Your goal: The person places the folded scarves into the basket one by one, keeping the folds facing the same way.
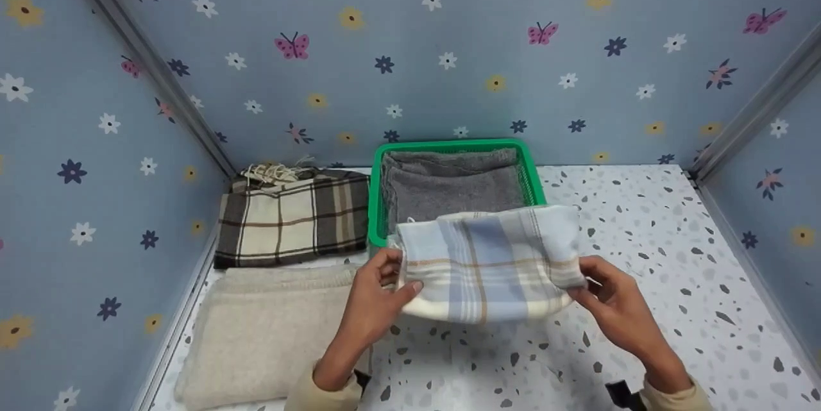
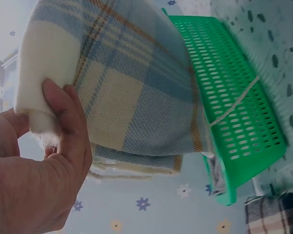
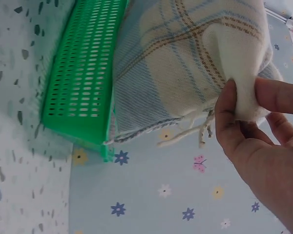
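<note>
A folded blue, cream and tan plaid scarf (image 1: 481, 263) is held up between both hands, over the near side of a green plastic basket (image 1: 532, 174). The left hand (image 1: 378, 295) pinches its left end; in the left wrist view the fingers (image 2: 63, 107) curl round the cream edge. At the other end, the right hand (image 1: 616, 302) pinches a cream corner between thumb and fingers, plain in the right wrist view. Twisted fringe strands (image 3: 185, 134) hang from the scarf's edge. Inside the basket lies a folded grey cloth (image 1: 455, 186), its near part hidden by the scarf.
Left of the basket lies a folded brown, black and cream plaid scarf (image 1: 288, 218) with fringe on top. Nearer, a folded beige cloth (image 1: 263, 334) lies on the speckled white surface (image 1: 654, 257). Flower-patterned blue panels (image 1: 410, 45) stand behind and on both sides.
</note>
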Tool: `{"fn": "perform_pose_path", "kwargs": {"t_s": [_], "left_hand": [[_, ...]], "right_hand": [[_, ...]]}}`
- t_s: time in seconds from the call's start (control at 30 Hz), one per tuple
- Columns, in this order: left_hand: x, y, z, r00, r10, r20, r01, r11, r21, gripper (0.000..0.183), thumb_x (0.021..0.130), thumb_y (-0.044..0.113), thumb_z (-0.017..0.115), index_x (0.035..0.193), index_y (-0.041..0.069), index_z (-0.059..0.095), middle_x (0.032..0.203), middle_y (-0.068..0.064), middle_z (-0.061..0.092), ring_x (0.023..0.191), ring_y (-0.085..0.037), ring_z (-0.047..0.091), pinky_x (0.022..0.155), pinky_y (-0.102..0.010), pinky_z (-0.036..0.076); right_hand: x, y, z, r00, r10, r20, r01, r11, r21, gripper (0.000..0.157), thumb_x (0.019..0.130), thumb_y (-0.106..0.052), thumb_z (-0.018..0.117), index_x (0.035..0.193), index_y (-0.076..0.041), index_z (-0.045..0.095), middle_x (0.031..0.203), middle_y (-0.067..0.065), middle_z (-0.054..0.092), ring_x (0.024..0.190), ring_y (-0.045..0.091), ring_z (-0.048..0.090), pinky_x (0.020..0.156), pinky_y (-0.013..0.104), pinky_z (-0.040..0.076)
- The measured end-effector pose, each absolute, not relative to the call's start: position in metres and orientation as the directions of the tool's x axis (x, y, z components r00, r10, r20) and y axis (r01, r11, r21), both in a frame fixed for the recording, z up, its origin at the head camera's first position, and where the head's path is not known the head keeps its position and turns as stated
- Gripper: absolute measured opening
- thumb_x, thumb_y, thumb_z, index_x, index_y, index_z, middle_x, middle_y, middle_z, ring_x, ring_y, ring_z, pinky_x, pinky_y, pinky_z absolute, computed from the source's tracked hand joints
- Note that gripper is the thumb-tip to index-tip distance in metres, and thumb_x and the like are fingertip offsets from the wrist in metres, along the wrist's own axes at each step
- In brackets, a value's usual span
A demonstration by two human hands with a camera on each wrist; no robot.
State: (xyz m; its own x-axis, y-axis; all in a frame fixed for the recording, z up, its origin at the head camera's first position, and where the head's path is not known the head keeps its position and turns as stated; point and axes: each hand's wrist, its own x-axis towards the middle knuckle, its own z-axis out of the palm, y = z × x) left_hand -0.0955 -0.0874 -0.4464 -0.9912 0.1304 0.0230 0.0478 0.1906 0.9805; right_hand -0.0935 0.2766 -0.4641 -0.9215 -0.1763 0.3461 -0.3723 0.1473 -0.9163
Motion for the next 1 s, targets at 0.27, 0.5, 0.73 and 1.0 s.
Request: {"fn": "perform_pose_path", "kwargs": {"t_s": [0.27, 0.5, 0.73, 1.0], "left_hand": [[-0.107, -0.087, -0.423, -0.988, 0.107, 0.108, 0.126, 0.173, 0.977, 0.036, 0.097, 0.005, 0.074, 0.129, -0.003, 0.059, 0.118, -0.017, 0.069, 0.110, -0.030, 0.068, 0.086, -0.040, 0.056], [-0.133, -0.085, -0.413, -0.978, 0.065, 0.199, 0.206, 0.151, 0.967, 0.032, 0.097, -0.002, 0.071, 0.127, -0.004, 0.061, 0.119, -0.019, 0.069, 0.109, -0.032, 0.068, 0.082, -0.036, 0.059], [-0.164, -0.082, -0.413, -0.943, -0.011, 0.334, 0.324, 0.214, 0.922, 0.031, 0.096, -0.002, 0.074, 0.125, -0.002, 0.064, 0.119, -0.018, 0.071, 0.108, -0.032, 0.067, 0.090, -0.042, 0.052], [-0.210, -0.078, -0.446, -0.917, -0.081, 0.390, 0.363, 0.233, 0.902, 0.029, 0.097, -0.007, 0.070, 0.125, -0.004, 0.061, 0.118, -0.021, 0.067, 0.113, -0.036, 0.066, 0.100, -0.049, 0.052]], "right_hand": [[-0.108, 0.274, -0.448, -0.861, -0.170, 0.478, -0.497, 0.091, -0.863, 0.034, 0.088, 0.031, 0.058, 0.120, 0.019, 0.062, 0.117, 0.005, 0.071, 0.110, 0.011, 0.070, 0.096, 0.021, 0.055], [-0.135, 0.264, -0.438, -0.848, -0.098, 0.521, -0.530, 0.182, -0.828, 0.028, 0.091, 0.026, 0.061, 0.118, 0.018, 0.063, 0.116, 0.000, 0.072, 0.109, 0.011, 0.069, 0.095, 0.020, 0.054], [-0.169, 0.250, -0.437, -0.798, 0.004, 0.603, -0.577, 0.286, -0.765, 0.023, 0.094, 0.022, 0.061, 0.117, 0.017, 0.064, 0.114, -0.007, 0.070, 0.108, 0.007, 0.069, 0.094, 0.019, 0.054], [-0.215, 0.234, -0.470, -0.771, 0.086, 0.632, -0.539, 0.441, -0.718, 0.023, 0.097, 0.016, 0.062, 0.119, 0.010, 0.067, 0.116, 0.017, 0.071, 0.111, 0.023, 0.069, 0.096, 0.025, 0.055]]}}
